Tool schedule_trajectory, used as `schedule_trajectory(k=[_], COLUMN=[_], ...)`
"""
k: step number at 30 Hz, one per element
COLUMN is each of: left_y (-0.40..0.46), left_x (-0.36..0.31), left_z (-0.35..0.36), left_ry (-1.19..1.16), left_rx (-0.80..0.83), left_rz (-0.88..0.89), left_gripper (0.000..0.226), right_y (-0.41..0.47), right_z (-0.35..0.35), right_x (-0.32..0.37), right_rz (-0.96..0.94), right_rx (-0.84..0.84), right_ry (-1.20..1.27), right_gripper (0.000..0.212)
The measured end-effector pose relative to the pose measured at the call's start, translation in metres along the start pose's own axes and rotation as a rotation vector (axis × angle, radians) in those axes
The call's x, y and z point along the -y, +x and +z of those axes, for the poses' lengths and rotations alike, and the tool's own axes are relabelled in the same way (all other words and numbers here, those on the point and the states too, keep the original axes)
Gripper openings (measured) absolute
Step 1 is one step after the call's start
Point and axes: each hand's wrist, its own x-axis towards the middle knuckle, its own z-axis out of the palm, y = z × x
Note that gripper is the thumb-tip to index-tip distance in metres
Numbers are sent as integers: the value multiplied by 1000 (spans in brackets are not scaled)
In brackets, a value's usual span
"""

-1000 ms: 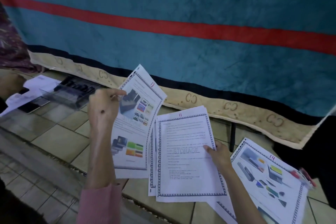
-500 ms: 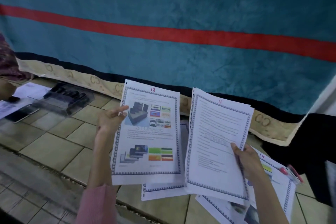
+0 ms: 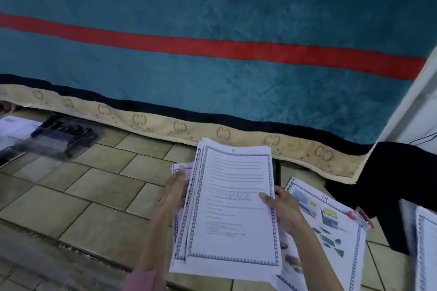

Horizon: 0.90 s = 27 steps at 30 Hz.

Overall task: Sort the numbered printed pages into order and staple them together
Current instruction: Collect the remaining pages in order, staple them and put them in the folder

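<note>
Both hands hold one stack of printed pages above the tiled floor. The top sheet has a blue patterned border, the red number 11 and the word STORAGE. My left hand grips the stack's left edge, and my right hand grips its right edge with the thumb on the top sheet. A colour-printed page numbered 14 lies on the floor to the right, partly under the stack. A red and pink object, maybe the stapler, rests at that page's right edge; it is blurred.
A teal blanket with a red stripe hangs across the back, its beige hem touching the floor. A clear plastic case of dark items and white papers lie far left. Dark cloth and more bordered pages sit at the right.
Page 13 in my left hand and page 11 in my right were apart; they have been brought together into one stack, page 11 on top. The view has shifted left.
</note>
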Motion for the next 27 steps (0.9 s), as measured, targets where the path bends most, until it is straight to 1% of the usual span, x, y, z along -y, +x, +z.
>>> schedule_trajectory(k=[1,2,5,8,10,12,13,14,15,17,18,19,20,21,22,23,24,25,26,27], left_y=[0,2,2,2,5,6,6,7,9,7,5,3,-1,-2,-6,-3,-7,-7,-9,-11], left_x=[2,4,7,5,5,6,8,13,19,31,38,44,49,54,55,58,57,56,53,50], left_z=[5,9,23,39,51,71,83,97,112,138,150,161,168,176,180,186,189,192,194,196], left_ry=[21,62,181,112,78,148,221,334,509,851,953,1017,1021,1015,985,968,961,947,940,933], left_rx=[38,72,161,235,313,334,322,298,304,357,374,391,396,375,342,306,280,266,261,263], left_rz=[-27,-28,11,15,-22,-82,-80,-43,13,127,166,179,166,173,191,193,185,163,124,90], left_gripper=[42,40,26,22,21,31,31,31,33,25,21,20,18,19,16,30,32,38,37,27], right_y=[-2,-3,-13,-22,-28,-36,-42,-50,-59,-70,-74,-76,-75,-75,-75,-77,-80,-82,-82,-82], right_z=[0,-1,-5,-19,-39,-67,-81,-94,-107,-131,-141,-150,-160,-168,-175,-176,-172,-172,-173,-173], right_x=[0,1,4,4,2,2,2,2,4,1,0,-3,-9,-13,-18,-19,-17,-16,-15,-15], right_rz=[10,21,48,63,85,103,98,78,74,82,87,119,143,168,179,190,198,210,203,203], right_rx=[-2,6,65,78,-13,-148,-189,-231,-284,-397,-449,-501,-527,-535,-526,-530,-516,-518,-510,-500], right_ry=[11,21,-6,-96,-98,-116,-130,-142,-148,-152,-181,-227,-263,-299,-313,-333,-336,-327,-304,-281], right_gripper=[32,30,26,26,27,35,34,28,20,10,11,22,35,43,40,30,21,21,23,24])
